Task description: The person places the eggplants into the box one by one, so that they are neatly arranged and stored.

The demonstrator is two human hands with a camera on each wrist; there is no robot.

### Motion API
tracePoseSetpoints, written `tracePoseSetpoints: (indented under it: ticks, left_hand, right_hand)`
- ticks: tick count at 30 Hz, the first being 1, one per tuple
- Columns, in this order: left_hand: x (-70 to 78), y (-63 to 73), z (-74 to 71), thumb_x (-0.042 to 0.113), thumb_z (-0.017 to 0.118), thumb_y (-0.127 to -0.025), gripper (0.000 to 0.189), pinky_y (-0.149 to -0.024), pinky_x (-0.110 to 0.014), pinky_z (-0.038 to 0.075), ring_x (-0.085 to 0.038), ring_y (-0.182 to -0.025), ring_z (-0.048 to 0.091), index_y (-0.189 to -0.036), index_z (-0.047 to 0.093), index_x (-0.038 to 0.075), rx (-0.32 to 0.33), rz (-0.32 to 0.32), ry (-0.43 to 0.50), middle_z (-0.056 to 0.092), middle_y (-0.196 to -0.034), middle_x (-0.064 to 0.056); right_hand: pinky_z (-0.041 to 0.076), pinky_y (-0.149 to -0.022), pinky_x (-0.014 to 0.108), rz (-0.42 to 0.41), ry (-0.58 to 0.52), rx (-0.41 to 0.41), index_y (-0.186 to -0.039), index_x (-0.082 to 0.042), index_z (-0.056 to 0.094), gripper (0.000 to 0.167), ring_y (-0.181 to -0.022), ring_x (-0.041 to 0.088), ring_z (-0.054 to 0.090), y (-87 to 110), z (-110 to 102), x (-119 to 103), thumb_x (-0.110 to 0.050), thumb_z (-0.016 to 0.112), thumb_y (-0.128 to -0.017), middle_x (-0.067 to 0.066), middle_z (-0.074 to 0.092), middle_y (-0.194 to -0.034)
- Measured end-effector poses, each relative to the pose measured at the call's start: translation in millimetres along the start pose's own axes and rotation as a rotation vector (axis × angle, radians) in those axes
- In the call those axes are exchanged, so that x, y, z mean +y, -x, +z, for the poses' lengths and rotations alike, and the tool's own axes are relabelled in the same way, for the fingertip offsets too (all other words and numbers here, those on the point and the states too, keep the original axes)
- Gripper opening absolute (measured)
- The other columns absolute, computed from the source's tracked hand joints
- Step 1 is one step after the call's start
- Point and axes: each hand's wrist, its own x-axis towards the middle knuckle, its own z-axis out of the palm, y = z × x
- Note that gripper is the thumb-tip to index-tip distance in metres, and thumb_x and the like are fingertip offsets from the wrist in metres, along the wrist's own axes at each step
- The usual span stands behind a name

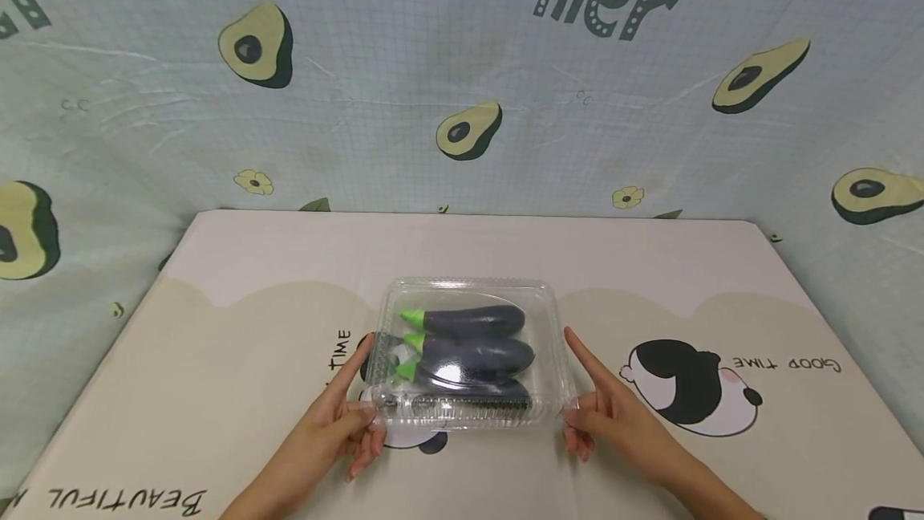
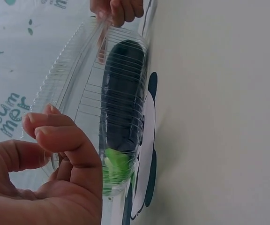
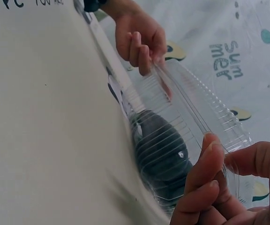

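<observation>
A clear plastic clamshell box (image 1: 472, 285) lies in front of me with its lid down over the base. Inside it three dark purple eggplants (image 1: 472, 319) lie side by side, green stems toward the left. My left hand (image 1: 332, 424) pinches the box's rim at the near left corner between thumb and fingers, its index finger stretched along the left side. At the near right corner my right hand (image 1: 613, 416) pinches the rim likewise, index finger pointing forward. The left wrist view shows one eggplant (image 2: 123, 89) through the ribbed wall, close above the tabletop.
The table (image 1: 253, 424) wears a pale cover printed with cartoon dogs (image 1: 693, 387) and lettering. Behind it and along both sides hangs a light curtain (image 1: 375, 38) with avocado prints.
</observation>
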Motion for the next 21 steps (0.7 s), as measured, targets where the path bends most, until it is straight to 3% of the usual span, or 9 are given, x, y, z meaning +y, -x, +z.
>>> tracePoseSetpoints:
  ticks: [10,21]
  left_hand:
    - [4.7,-0.4,2.9,-0.004,0.040,-0.096,0.080,-0.046,-0.026,0.031,-0.014,-0.052,0.035,-0.154,-0.004,0.029,0.046,-0.044,-0.010,0.053,-0.071,-0.012]
    - [4.7,-0.8,3.4,0.000,0.041,-0.099,0.076,-0.046,-0.024,0.025,-0.010,-0.055,0.037,-0.154,-0.001,0.031,0.073,-0.073,0.011,0.050,-0.071,-0.009]
  right_hand:
    - [0.052,-0.053,0.036,0.019,-0.013,0.023,-0.155,-0.028,0.000,0.085,-0.051,0.025,0.054,0.4,2.4,0.6,0.007,0.047,-0.094,0.022,0.059,-0.066]
    - [0.052,-0.052,0.036,0.016,-0.001,0.024,-0.155,-0.028,0.000,0.085,-0.050,0.029,0.052,0.1,2.0,1.4,0.008,0.047,-0.094,0.022,0.059,-0.066]
